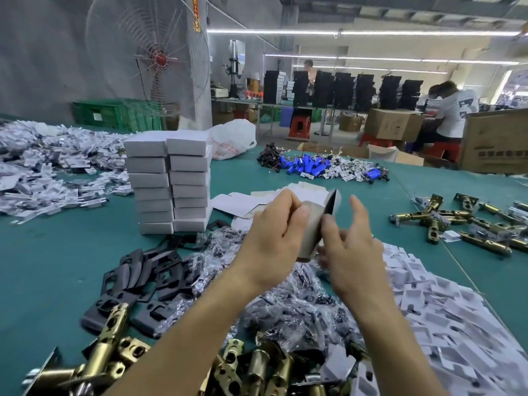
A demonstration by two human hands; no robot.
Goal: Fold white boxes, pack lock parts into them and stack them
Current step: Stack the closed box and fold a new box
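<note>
My left hand [274, 227] grips a half-folded box [313, 228], its brown inner side toward me and one flap [333, 202] standing up at the top. My right hand [348, 238] touches the box's right edge with thumb and curled lower fingers, while its index finger is raised. Flat white box blanks [245, 202] lie on the green table just beyond. Two stacks of closed white boxes [171, 181] stand to the left. Brass latch bolts [108, 358], black strike plates [137, 281] and bagged screws [297, 310] lie near me.
White paper inserts [445, 304] are heaped at the right, more brass latches [468, 221] farther right. Blue batteries with wires [314, 164] and a white plastic bag [231, 141] lie at the back. A paper-packet heap [48, 167] fills the left. People work at far tables.
</note>
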